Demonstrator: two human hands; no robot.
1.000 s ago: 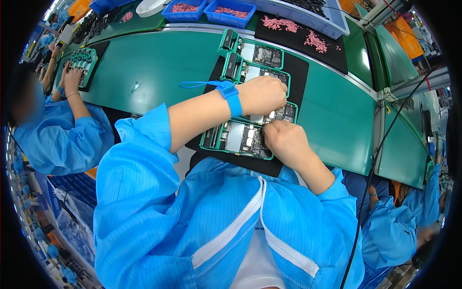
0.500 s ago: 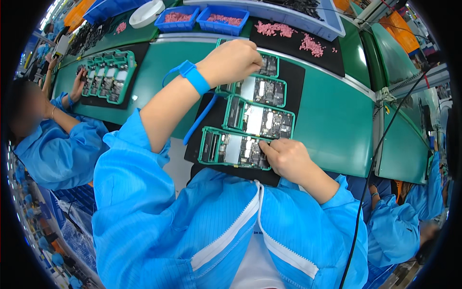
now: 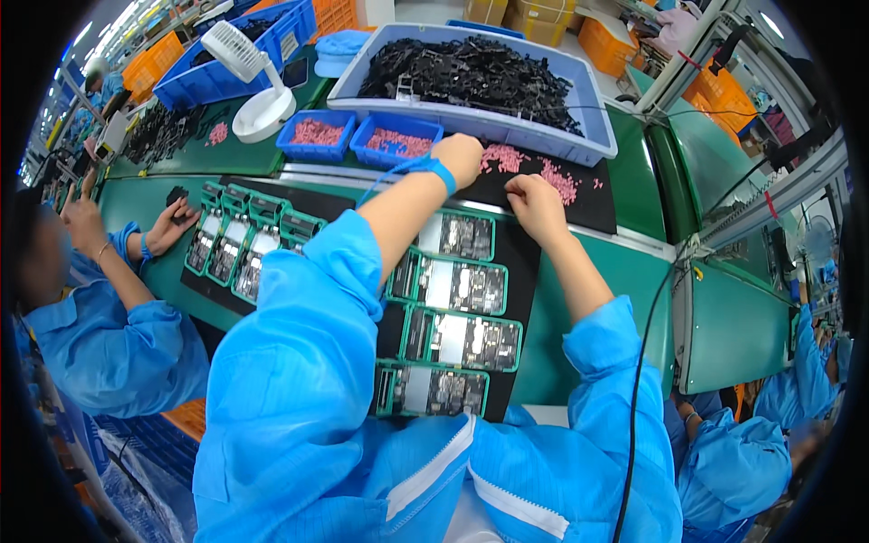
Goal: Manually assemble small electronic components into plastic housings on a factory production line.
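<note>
Small pink pieces [image 3: 558, 184] lie in loose heaps on a black mat [image 3: 593, 208] beyond the workpieces. My left hand [image 3: 460, 160], with a blue wrist strap [image 3: 433, 166], is at the left heap, its fingers closed and their tips hidden. At the mat's near edge my right hand [image 3: 538, 207] has its thumb and fingers pinched together; whatever they hold is too small to make out. Nearer to me, several green frames holding dark circuit boards [image 3: 472, 285] with silver plates stand in a column on another black mat [image 3: 523, 308]. My left arm covers part of them.
Two blue bins [image 3: 317, 136] of pink pieces, a white fan [image 3: 263, 113] and a large tray [image 3: 593, 122] of black parts stand at the back. A co-worker's hand [image 3: 172, 226] is beside more green frames [image 3: 231, 244]. A black cable [image 3: 647, 335] hangs at right.
Both hands have left the circuit boards and moved away from me to the pink pieces. The view has tilted up, bringing the fan and large tray further into sight.
</note>
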